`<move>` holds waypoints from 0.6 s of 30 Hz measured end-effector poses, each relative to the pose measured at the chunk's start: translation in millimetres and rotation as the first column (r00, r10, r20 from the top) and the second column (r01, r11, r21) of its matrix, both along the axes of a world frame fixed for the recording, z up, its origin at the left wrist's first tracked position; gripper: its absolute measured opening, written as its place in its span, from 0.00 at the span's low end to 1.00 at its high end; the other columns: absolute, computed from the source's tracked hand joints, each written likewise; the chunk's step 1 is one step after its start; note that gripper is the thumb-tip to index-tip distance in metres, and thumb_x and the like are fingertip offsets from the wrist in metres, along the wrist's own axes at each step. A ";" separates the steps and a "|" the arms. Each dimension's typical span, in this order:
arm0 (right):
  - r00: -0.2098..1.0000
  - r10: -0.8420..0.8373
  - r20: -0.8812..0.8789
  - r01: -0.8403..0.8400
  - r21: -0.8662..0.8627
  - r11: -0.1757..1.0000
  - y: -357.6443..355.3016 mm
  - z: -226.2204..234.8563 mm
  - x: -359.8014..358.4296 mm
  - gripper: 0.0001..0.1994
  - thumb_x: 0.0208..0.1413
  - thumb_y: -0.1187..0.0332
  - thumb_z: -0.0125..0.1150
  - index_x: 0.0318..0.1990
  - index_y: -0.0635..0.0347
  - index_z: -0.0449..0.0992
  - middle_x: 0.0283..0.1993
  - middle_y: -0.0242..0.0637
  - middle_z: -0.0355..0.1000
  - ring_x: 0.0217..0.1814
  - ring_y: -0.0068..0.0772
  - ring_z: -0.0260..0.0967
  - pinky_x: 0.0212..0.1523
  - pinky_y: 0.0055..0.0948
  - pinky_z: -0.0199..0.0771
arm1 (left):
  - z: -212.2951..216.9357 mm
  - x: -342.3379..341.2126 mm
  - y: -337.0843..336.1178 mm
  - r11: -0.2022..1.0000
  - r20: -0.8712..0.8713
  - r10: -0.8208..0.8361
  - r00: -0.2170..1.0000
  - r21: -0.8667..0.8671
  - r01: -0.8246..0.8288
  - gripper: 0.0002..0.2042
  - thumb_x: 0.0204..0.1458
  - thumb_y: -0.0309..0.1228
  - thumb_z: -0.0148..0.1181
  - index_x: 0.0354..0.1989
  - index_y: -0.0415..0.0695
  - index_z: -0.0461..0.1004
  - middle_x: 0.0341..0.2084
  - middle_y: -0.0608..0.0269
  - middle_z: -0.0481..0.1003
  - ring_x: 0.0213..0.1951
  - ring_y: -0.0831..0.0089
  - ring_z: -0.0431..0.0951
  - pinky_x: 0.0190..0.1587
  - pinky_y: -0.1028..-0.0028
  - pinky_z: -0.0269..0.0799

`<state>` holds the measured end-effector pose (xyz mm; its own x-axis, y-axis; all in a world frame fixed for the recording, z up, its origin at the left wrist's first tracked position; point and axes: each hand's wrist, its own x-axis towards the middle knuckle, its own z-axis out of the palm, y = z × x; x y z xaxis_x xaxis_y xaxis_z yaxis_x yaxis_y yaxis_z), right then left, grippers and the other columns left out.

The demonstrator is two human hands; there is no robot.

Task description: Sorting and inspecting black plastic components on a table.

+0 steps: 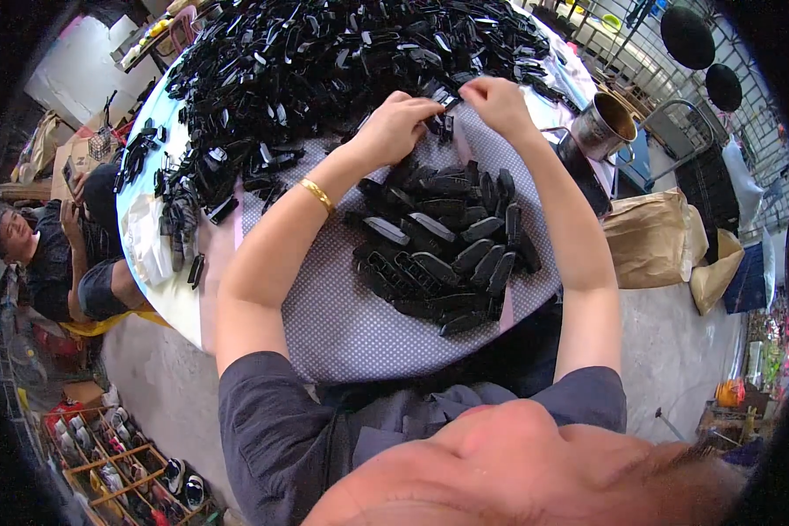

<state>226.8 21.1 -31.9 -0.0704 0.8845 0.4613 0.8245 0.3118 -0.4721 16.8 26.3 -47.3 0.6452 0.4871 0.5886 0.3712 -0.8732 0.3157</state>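
Looks to me like the small pile point(447, 237) of black parts is the done lot and the way bigger heap point(316, 70) beyond it is what's left, with the left hand point(396, 125) just past that pile pinching a black piece point(444, 95) and the right hand point(502, 107) curled beside it, can't tell if gripping.

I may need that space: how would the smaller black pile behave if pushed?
The smaller black pile would probably spread, since its separate pieces overlap loosely. Pieces look stiff, judging by their crisp, unbent outlines. Their flattish, elongated shapes suggest sliding rather than rolling.
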 end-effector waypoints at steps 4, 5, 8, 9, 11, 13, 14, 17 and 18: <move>0.993 0.086 0.079 -0.103 0.251 0.962 24.4 -19.8 11.4 0.19 0.47 0.69 0.54 0.50 0.57 0.68 0.49 0.44 0.67 0.49 0.45 0.64 0.51 0.36 0.63 | 8.5 9.1 -3.3 0.998 -0.141 -0.040 0.989 0.043 0.047 0.11 0.39 0.29 0.60 0.34 0.43 0.76 0.34 0.60 0.72 0.41 0.61 0.68 0.48 0.69 0.65; 0.993 0.088 0.077 -0.105 0.252 0.962 27.9 -22.1 9.9 0.19 0.47 0.69 0.54 0.50 0.57 0.68 0.49 0.44 0.67 0.49 0.45 0.64 0.51 0.36 0.63 | 9.3 9.1 -6.2 0.998 -0.143 -0.038 0.989 0.044 0.044 0.11 0.39 0.29 0.60 0.34 0.43 0.76 0.34 0.60 0.72 0.41 0.61 0.68 0.48 0.69 0.65; 0.976 0.047 0.213 -0.127 0.379 0.916 35.5 -18.6 -8.1 0.21 0.48 0.71 0.54 0.52 0.57 0.66 0.53 0.44 0.65 0.54 0.46 0.61 0.54 0.34 0.60 | 6.9 6.6 -12.7 0.992 -0.253 0.071 0.965 0.120 -0.042 0.07 0.38 0.31 0.60 0.28 0.44 0.76 0.32 0.59 0.69 0.38 0.60 0.67 0.43 0.68 0.67; 0.969 0.081 0.235 -0.163 0.359 0.919 38.9 -12.8 -13.6 0.21 0.48 0.71 0.54 0.53 0.57 0.65 0.53 0.43 0.65 0.54 0.46 0.61 0.54 0.35 0.60 | 6.4 4.0 -12.9 0.992 -0.255 0.077 0.964 0.121 -0.047 0.07 0.38 0.31 0.60 0.28 0.44 0.76 0.32 0.59 0.69 0.38 0.60 0.67 0.43 0.68 0.67; 0.950 0.138 0.280 -0.226 0.311 0.923 40.7 -1.4 -22.3 0.21 0.48 0.71 0.53 0.53 0.55 0.65 0.53 0.42 0.65 0.54 0.46 0.60 0.55 0.36 0.60 | 6.9 3.5 -16.2 0.993 -0.215 0.105 0.971 0.069 -0.092 0.11 0.39 0.28 0.59 0.34 0.44 0.75 0.32 0.58 0.69 0.40 0.59 0.68 0.45 0.66 0.66; 0.944 0.116 0.310 -0.215 0.310 0.926 53.5 -0.6 -29.4 0.19 0.47 0.70 0.55 0.50 0.56 0.67 0.49 0.41 0.67 0.51 0.45 0.62 0.53 0.36 0.62 | 5.7 0.7 -13.8 0.997 -0.197 0.069 0.978 0.044 -0.062 0.11 0.41 0.28 0.58 0.35 0.44 0.75 0.31 0.57 0.70 0.39 0.58 0.69 0.44 0.65 0.66; 0.951 0.082 0.297 -0.167 0.274 0.947 60.3 -0.9 -31.0 0.17 0.47 0.70 0.55 0.47 0.57 0.69 0.46 0.41 0.68 0.49 0.45 0.64 0.51 0.36 0.63 | 6.1 -0.1 -13.0 0.999 -0.178 0.035 0.983 0.021 -0.031 0.10 0.43 0.29 0.58 0.36 0.44 0.75 0.29 0.57 0.70 0.39 0.57 0.70 0.43 0.64 0.67; 0.962 0.088 0.260 -0.169 0.309 0.936 68.1 2.0 -28.3 0.12 0.43 0.70 0.58 0.38 0.60 0.74 0.36 0.42 0.72 0.41 0.44 0.69 0.43 0.36 0.69 | 11.1 2.7 -21.0 0.984 -0.135 0.110 0.985 -0.128 -0.127 0.10 0.46 0.31 0.56 0.37 0.43 0.74 0.29 0.55 0.71 0.37 0.56 0.71 0.40 0.65 0.68; 0.973 0.066 0.219 -0.111 0.201 0.973 68.0 2.3 -26.9 0.12 0.41 0.70 0.57 0.36 0.59 0.75 0.36 0.43 0.72 0.40 0.45 0.69 0.43 0.36 0.69 | 15.0 2.6 -24.1 0.983 -0.135 0.112 0.984 -0.127 -0.130 0.10 0.46 0.31 0.56 0.37 0.43 0.74 0.29 0.55 0.71 0.37 0.56 0.71 0.40 0.65 0.68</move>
<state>199.8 89.1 -29.6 -0.2592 0.7549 0.6024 0.8624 0.4617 -0.2075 19.4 2.1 -32.2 0.6416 0.6356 0.4293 0.5162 -0.7718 0.3713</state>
